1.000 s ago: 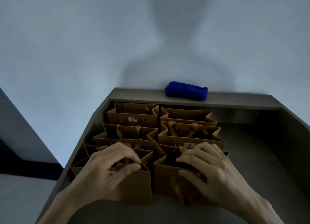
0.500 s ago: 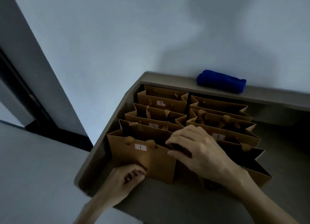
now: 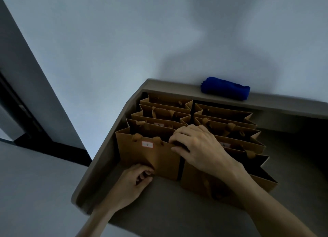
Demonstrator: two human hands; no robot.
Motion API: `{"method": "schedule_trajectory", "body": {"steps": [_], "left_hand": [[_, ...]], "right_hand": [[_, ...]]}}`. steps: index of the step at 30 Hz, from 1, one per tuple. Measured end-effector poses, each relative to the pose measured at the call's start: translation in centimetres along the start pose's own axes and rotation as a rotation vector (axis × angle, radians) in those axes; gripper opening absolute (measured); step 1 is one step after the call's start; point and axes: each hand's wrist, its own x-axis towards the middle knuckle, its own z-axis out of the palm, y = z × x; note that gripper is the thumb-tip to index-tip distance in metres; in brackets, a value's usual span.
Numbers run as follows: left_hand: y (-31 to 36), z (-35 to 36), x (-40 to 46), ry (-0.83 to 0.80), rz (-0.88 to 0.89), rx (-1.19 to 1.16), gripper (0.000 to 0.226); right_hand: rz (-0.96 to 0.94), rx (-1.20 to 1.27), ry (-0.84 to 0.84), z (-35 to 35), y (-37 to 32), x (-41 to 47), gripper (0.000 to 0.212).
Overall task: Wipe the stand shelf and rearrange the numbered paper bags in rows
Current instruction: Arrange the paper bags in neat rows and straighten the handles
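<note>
Several brown paper bags stand in two rows on the grey stand shelf (image 3: 159, 206). The front left bag (image 3: 150, 162) bears a label "1". My left hand (image 3: 131, 185) grips its lower left corner with curled fingers. My right hand (image 3: 200, 148) pinches that bag's top right edge, fingers hooked inside. Behind it, a bag with a partly hidden label (image 3: 156, 125) and one further back (image 3: 163, 110) stand in the left row. The right row holds a bag labelled "5" (image 3: 237, 144) and others; my right forearm covers much of the front right bag (image 3: 262, 181).
A rolled blue cloth (image 3: 225, 88) lies on the raised back ledge (image 3: 177, 89) against the white wall. The shelf's left rim (image 3: 99, 164) drops to the grey floor. A dark doorway (image 3: 16, 109) is at the far left. Bare shelf surface lies right of the bags.
My head turned left, shifting the shelf right in view. My left hand dropped from bag 1's top to its lower left corner; my right hand crossed from the right front bag to bag 1's top edge.
</note>
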Motion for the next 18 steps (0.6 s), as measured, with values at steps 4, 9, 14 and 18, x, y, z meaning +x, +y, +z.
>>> {"method": "schedule_trajectory", "body": {"steps": [4,9,14,18], "left_hand": [[2.3,-0.5,0.4,-0.102,0.067,0.011,0.014],[7.5,1.1,1.8,-0.301,0.268,-0.182,0.018],[12.0,4.9,3.0,-0.468,0.309,-0.329,0.024],[13.5,7.2,4.0,-0.525,0.272,-0.298,0.031]], "right_hand": [[0.074,0.164,0.154,-2.5,2.0,-1.7,0.034],[0.387,0.466,0.534,-6.3,5.9,-7.4,0.022],[0.885,0.8,0.8,-3.4,10.4,-13.0,0.037],[1.081,1.314,0.664,0.8,11.6,-14.2,0.06]]}}
